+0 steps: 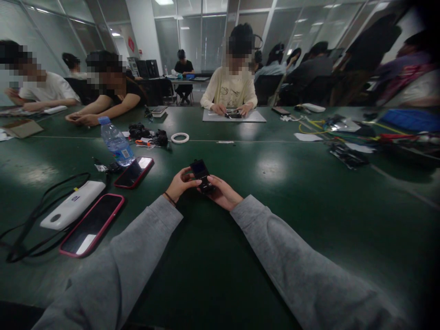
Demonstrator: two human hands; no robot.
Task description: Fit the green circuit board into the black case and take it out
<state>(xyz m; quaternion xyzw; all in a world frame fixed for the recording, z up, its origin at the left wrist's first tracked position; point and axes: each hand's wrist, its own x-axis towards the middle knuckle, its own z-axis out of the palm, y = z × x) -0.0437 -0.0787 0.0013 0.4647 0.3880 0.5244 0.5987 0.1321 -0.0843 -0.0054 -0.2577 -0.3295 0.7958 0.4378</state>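
Between my two hands is a small black flip-style handheld game console (200, 171), its lid with a dark screen raised and a few pale buttons on the lower half. My left hand (181, 184) grips its left side, thumb on the front edge. On the right side, my right hand (222, 191) holds it too, with the thumb over the buttons. The fingers behind and under the console are partly hidden. Both hands are just above the green table (220, 256), near its middle.
To the left lie two red-edged phones (92, 224) (134, 173), a white power bank (74, 205) with a black cable, and a tilted water bottle (117, 142). A white tape roll (180, 138) sits farther off. Cables and a blue tray (412, 123) are at right. Across sits a person (229, 87) working.
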